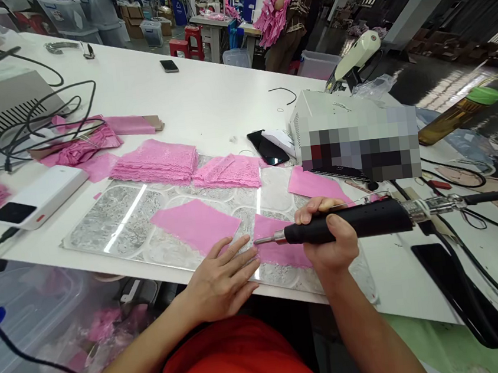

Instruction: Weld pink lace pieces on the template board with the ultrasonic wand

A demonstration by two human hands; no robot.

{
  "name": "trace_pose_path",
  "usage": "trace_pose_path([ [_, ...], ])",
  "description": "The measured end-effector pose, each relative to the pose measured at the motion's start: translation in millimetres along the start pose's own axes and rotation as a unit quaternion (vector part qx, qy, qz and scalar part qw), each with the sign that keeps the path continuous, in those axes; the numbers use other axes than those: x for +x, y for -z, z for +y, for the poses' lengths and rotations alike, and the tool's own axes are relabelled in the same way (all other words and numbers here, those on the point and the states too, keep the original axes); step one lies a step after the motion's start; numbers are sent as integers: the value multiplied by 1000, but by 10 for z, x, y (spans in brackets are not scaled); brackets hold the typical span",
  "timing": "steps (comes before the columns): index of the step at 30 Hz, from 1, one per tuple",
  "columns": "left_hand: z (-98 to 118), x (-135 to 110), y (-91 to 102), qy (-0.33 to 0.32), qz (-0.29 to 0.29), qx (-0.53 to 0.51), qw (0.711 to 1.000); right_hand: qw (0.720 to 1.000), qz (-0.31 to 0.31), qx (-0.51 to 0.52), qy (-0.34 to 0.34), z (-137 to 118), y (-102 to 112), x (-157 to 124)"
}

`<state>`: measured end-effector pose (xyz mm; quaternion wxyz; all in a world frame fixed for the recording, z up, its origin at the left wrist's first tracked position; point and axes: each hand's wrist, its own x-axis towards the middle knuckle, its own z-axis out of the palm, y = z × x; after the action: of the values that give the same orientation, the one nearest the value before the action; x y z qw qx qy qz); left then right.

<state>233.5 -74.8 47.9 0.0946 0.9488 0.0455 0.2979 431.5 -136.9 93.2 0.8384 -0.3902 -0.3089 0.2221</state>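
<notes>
My right hand (328, 238) is wrapped round a black hand-held cutting tool (355, 221) whose metal tip points left at the edge of a small pink fabric piece (277, 250). My left hand (223, 279) lies flat with fingers stretched out, pressing on the glass work plate (114, 221) beside that piece and the tool's tip. A larger pink fabric piece (195, 223) lies just left of my left hand's fingers. Behind them sit two stacks of pink lace pieces (157, 160) (229, 171).
A white machine box (350, 134), a black phone (267, 147), a white power bank (39, 196), cables (46, 122) and more pink fabric (78, 146) lie on the white table. A clear bin (31, 316) stands below left. A person (293, 10) holding pink fabric stands far back.
</notes>
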Motion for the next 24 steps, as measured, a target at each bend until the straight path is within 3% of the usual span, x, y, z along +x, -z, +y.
trace_pose_path([
  [8,-24,29,24,-1,6,-18,1000,1000,19,10,2,-82,-3,98],
  [14,-78,56,13,-30,-9,-3,999,984,134,-51,107,-491,469,222],
  [18,-121,64,-13,-55,-20,16,998,970,194,-75,126,-673,827,111],
  [24,-156,52,-16,-64,-31,27,997,962,222,-89,128,-771,1022,-43],
])
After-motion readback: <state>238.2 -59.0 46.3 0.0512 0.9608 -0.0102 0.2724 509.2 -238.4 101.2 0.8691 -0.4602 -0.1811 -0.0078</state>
